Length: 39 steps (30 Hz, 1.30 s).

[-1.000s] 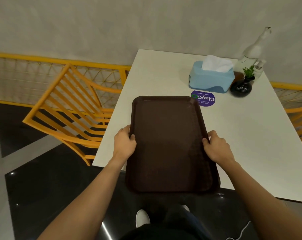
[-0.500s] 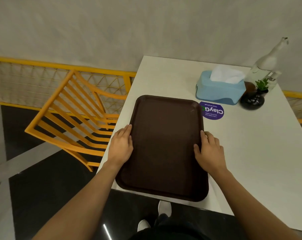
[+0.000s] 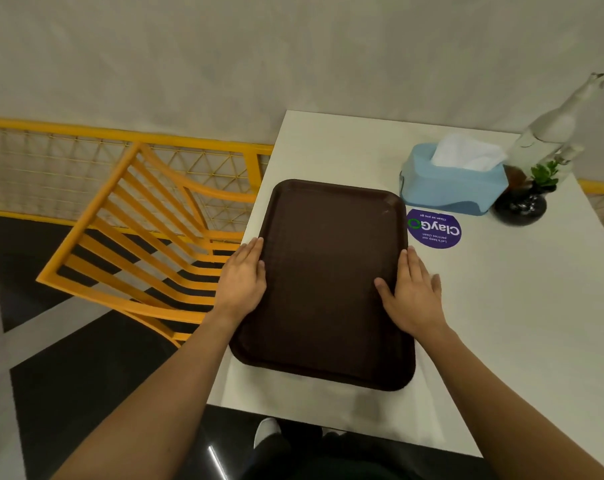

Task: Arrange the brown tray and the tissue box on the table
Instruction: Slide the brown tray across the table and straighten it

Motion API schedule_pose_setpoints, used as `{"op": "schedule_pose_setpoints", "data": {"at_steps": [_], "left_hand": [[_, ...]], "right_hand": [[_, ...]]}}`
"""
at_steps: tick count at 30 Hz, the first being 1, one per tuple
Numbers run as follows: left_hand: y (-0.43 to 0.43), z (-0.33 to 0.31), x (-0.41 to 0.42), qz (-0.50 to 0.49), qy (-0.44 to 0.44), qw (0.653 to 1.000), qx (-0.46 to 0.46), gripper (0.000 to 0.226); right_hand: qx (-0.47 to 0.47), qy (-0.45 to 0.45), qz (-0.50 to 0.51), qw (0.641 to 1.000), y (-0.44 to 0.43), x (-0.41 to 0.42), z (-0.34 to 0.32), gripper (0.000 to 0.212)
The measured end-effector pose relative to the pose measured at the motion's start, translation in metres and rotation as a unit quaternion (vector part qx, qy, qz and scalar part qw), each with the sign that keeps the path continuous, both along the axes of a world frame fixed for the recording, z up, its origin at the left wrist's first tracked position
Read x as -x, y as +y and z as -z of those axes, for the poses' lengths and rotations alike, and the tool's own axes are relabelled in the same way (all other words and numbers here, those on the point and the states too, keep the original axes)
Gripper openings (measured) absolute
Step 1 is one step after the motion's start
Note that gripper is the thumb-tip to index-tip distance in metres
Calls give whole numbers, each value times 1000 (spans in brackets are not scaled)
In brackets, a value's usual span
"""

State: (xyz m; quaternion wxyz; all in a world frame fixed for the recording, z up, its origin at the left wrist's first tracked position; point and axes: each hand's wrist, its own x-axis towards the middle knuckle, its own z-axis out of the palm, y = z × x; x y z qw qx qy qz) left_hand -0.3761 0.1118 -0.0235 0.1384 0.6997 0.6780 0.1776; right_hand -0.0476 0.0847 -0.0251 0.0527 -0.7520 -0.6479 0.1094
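The brown tray lies flat on the white table, near its left and front edges. My left hand rests flat against the tray's left rim, fingers straight, thumb on the rim. My right hand lies flat over the right rim, thumb on the tray and fingers spread toward the table. The light blue tissue box, with a white tissue sticking up, stands just beyond the tray's far right corner, apart from both hands.
A purple round sticker sits between tray and tissue box. A black vase with a small plant and a clear glass bottle stand right of the box. An orange slatted chair and orange railing are left of the table.
The tray has slid farther onto the table and no longer overhangs the front edge. My hands went from gripping its sides to lying flat along the rims.
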Motion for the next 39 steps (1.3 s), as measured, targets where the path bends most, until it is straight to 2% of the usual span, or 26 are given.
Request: {"op": "schedule_pose_setpoints", "data": {"at_steps": [5,13,24,31,39], "left_hand": [[2,2,6,54,41,997,36,68],[4,5,9,77,36,995,57,78],[4,8,8,92,50,994,45,79],[-4,6,6,78,33,995,49,77],[-6,5,7,80,32,995,47,77]], "right_hand": [[23,-12,-2,1000,5,9,-3,87],[17,-13,53,998,-2,15,1,91],[21,21,52,998,-17,10,2,87],[-33,59,44,997,-24,12,0,70],[-10,64,39,997,-25,12,-2,79]]}}
